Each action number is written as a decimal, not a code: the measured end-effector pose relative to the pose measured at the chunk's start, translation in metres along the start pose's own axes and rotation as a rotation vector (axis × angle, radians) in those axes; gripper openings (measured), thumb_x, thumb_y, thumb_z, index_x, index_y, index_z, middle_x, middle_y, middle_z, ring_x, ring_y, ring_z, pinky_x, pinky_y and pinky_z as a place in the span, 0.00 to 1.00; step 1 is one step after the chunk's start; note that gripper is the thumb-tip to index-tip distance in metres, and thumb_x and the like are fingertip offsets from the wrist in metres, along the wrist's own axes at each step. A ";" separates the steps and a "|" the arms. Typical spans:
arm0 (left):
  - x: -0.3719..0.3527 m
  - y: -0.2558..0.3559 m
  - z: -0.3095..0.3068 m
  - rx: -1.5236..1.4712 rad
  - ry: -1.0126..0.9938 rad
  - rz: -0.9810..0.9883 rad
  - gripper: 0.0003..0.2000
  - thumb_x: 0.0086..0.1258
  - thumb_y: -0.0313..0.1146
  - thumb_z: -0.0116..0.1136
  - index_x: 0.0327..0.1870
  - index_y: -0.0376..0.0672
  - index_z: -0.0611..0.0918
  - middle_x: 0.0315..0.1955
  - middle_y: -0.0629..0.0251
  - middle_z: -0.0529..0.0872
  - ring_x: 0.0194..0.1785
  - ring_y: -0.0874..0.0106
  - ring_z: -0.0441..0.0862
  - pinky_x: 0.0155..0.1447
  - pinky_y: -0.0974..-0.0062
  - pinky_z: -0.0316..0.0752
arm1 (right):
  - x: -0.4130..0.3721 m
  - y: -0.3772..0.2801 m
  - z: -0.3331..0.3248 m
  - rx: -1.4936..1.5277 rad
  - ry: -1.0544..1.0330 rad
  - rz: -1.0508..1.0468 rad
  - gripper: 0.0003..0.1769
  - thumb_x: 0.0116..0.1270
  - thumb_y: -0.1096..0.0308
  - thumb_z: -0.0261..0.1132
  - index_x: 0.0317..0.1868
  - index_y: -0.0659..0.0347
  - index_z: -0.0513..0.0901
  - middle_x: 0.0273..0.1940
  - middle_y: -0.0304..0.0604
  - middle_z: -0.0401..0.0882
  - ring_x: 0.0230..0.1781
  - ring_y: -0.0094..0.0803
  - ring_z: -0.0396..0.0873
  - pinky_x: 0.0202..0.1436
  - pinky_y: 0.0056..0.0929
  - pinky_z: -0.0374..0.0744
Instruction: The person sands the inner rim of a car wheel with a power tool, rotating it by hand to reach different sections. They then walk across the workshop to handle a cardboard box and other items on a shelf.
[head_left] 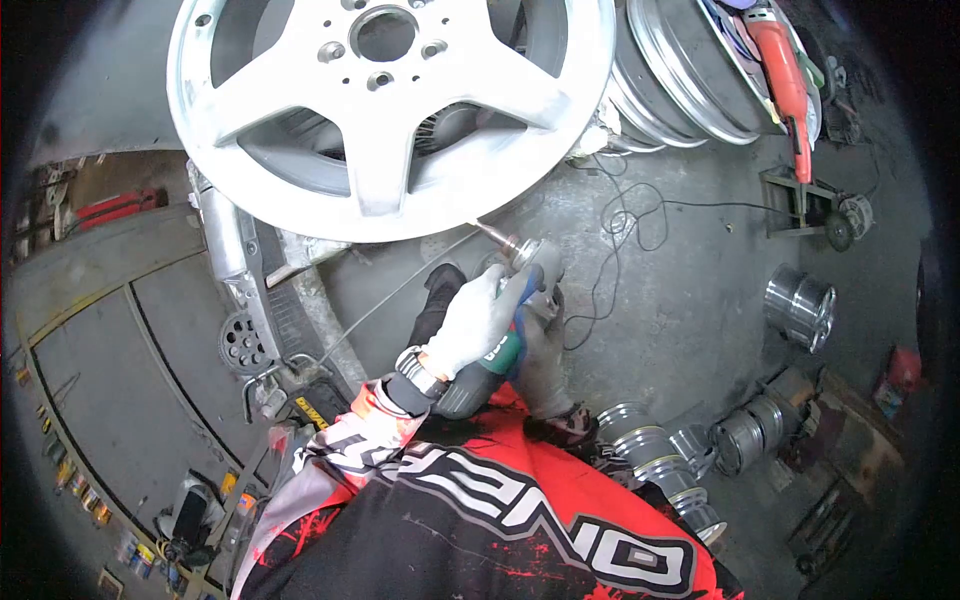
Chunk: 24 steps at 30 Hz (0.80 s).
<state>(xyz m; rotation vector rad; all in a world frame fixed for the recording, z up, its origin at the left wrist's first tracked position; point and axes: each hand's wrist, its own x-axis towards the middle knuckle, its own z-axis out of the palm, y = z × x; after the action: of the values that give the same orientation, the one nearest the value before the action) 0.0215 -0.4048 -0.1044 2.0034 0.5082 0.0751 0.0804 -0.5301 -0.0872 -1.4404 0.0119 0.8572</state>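
A large white alloy wheel (378, 150) with five spokes fills the top of the head view. Just below its lower rim is a green and grey power tool (507, 350) with a pointed tip, which comes right up to the rim's edge. My left hand (468, 318), in a white glove with a watch at the wrist, is closed round the front of the tool. On its other side, my right hand (545, 368), in a greyer glove, wraps the tool's body; its fingers are partly hidden.
A red angle grinder (780, 62) lies at the upper right beside stacked silver rims (672, 75). A black cord (660, 212) loops over the grey floor. More wheels stand at right, including a shiny one (800, 305). Left are a metal stand (262, 300) and framed panel (90, 345).
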 end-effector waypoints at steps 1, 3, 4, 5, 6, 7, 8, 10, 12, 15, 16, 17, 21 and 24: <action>0.004 0.001 0.002 -0.005 0.001 0.002 0.15 0.81 0.38 0.49 0.63 0.50 0.81 0.43 0.46 0.81 0.44 0.45 0.85 0.47 0.51 0.79 | 0.001 -0.004 0.001 0.041 0.014 0.041 0.40 0.72 0.69 0.67 0.79 0.65 0.59 0.66 0.49 0.73 0.64 0.35 0.75 0.68 0.35 0.76; 0.022 0.006 0.007 -0.116 -0.026 -0.021 0.15 0.83 0.40 0.48 0.64 0.50 0.79 0.44 0.45 0.81 0.45 0.46 0.85 0.50 0.51 0.79 | 0.009 -0.007 -0.014 -0.361 -0.036 -0.337 0.36 0.72 0.69 0.67 0.76 0.65 0.62 0.65 0.48 0.73 0.64 0.35 0.75 0.67 0.36 0.76; 0.033 0.016 0.006 -0.122 -0.021 -0.018 0.15 0.83 0.40 0.48 0.64 0.50 0.79 0.44 0.45 0.81 0.45 0.46 0.85 0.50 0.51 0.79 | 0.014 -0.018 -0.012 -0.759 -0.086 -0.714 0.33 0.73 0.69 0.67 0.73 0.65 0.64 0.63 0.48 0.74 0.63 0.34 0.75 0.66 0.36 0.76; 0.046 0.027 0.004 -0.263 -0.093 -0.109 0.16 0.81 0.35 0.50 0.64 0.45 0.79 0.47 0.47 0.83 0.49 0.47 0.85 0.53 0.55 0.79 | 0.022 -0.031 -0.010 0.011 0.060 -0.115 0.28 0.73 0.70 0.67 0.69 0.64 0.67 0.61 0.47 0.74 0.61 0.33 0.75 0.65 0.36 0.76; 0.058 0.033 0.005 -0.403 -0.164 -0.199 0.16 0.79 0.30 0.52 0.64 0.39 0.79 0.49 0.48 0.84 0.53 0.49 0.84 0.57 0.59 0.79 | 0.028 -0.038 -0.010 0.002 0.057 -0.118 0.28 0.73 0.70 0.67 0.69 0.64 0.67 0.61 0.47 0.74 0.61 0.33 0.75 0.65 0.36 0.76; 0.070 0.024 0.014 -0.195 0.025 0.274 0.18 0.75 0.29 0.55 0.65 0.38 0.78 0.50 0.48 0.84 0.54 0.48 0.84 0.57 0.58 0.80 | 0.034 -0.045 -0.014 0.015 0.109 -0.146 0.29 0.74 0.70 0.67 0.71 0.64 0.66 0.62 0.47 0.73 0.63 0.34 0.74 0.67 0.36 0.75; 0.078 0.017 0.024 -0.200 0.033 0.274 0.18 0.75 0.29 0.55 0.65 0.38 0.78 0.50 0.48 0.84 0.54 0.48 0.84 0.57 0.58 0.80 | 0.039 -0.049 -0.018 0.029 0.160 -0.172 0.31 0.74 0.71 0.67 0.73 0.65 0.65 0.64 0.48 0.73 0.65 0.34 0.74 0.68 0.36 0.74; 0.094 0.022 0.026 -0.129 0.058 0.405 0.20 0.72 0.29 0.57 0.64 0.37 0.78 0.52 0.46 0.84 0.56 0.47 0.84 0.60 0.57 0.80 | 0.053 -0.047 -0.030 -0.087 0.176 -0.263 0.31 0.76 0.68 0.65 0.75 0.65 0.64 0.66 0.48 0.72 0.66 0.34 0.73 0.69 0.35 0.73; 0.101 0.022 0.027 -0.365 -0.055 0.235 0.21 0.69 0.29 0.59 0.63 0.35 0.78 0.54 0.45 0.84 0.58 0.47 0.83 0.62 0.56 0.79 | 0.056 -0.045 -0.033 -0.197 0.190 -0.352 0.32 0.78 0.66 0.63 0.77 0.64 0.63 0.68 0.48 0.71 0.67 0.34 0.73 0.70 0.35 0.73; 0.097 0.019 0.024 -0.244 0.030 0.381 0.21 0.70 0.30 0.59 0.63 0.36 0.78 0.54 0.45 0.84 0.59 0.46 0.83 0.62 0.55 0.79 | 0.054 -0.040 -0.028 -0.225 0.208 -0.373 0.32 0.78 0.68 0.62 0.77 0.64 0.62 0.68 0.47 0.71 0.67 0.35 0.73 0.70 0.35 0.73; 0.089 0.020 0.021 -0.351 -0.059 0.208 0.20 0.71 0.30 0.58 0.63 0.36 0.78 0.54 0.45 0.84 0.59 0.47 0.83 0.63 0.55 0.78 | 0.051 -0.030 -0.029 -0.224 0.209 -0.361 0.32 0.77 0.68 0.63 0.77 0.64 0.62 0.68 0.47 0.72 0.66 0.35 0.74 0.70 0.36 0.73; 0.080 0.020 0.017 -0.455 -0.146 0.033 0.20 0.72 0.30 0.57 0.63 0.37 0.78 0.54 0.45 0.84 0.60 0.47 0.83 0.63 0.56 0.78 | 0.047 -0.021 -0.030 -0.222 0.208 -0.349 0.32 0.77 0.69 0.63 0.76 0.64 0.63 0.67 0.47 0.72 0.66 0.35 0.74 0.70 0.36 0.74; 0.045 0.012 0.009 -0.506 -0.091 -0.104 0.19 0.75 0.31 0.58 0.65 0.36 0.76 0.53 0.45 0.85 0.58 0.48 0.83 0.61 0.59 0.78 | 0.021 -0.009 -0.011 -0.087 0.130 -0.207 0.39 0.71 0.68 0.69 0.77 0.66 0.61 0.66 0.47 0.70 0.67 0.35 0.72 0.72 0.36 0.71; 0.013 0.007 -0.004 -0.417 0.035 0.031 0.18 0.76 0.28 0.58 0.65 0.35 0.76 0.53 0.45 0.84 0.56 0.48 0.83 0.60 0.60 0.79 | 0.003 -0.010 0.002 -0.118 0.072 -0.095 0.38 0.71 0.68 0.69 0.76 0.65 0.61 0.66 0.47 0.71 0.65 0.35 0.72 0.71 0.36 0.72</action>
<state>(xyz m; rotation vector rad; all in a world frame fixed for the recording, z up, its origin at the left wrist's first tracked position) 0.0349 -0.3994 -0.0987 1.6037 0.4424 0.2182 0.0863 -0.5256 -0.0798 -1.5691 -0.0526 0.7376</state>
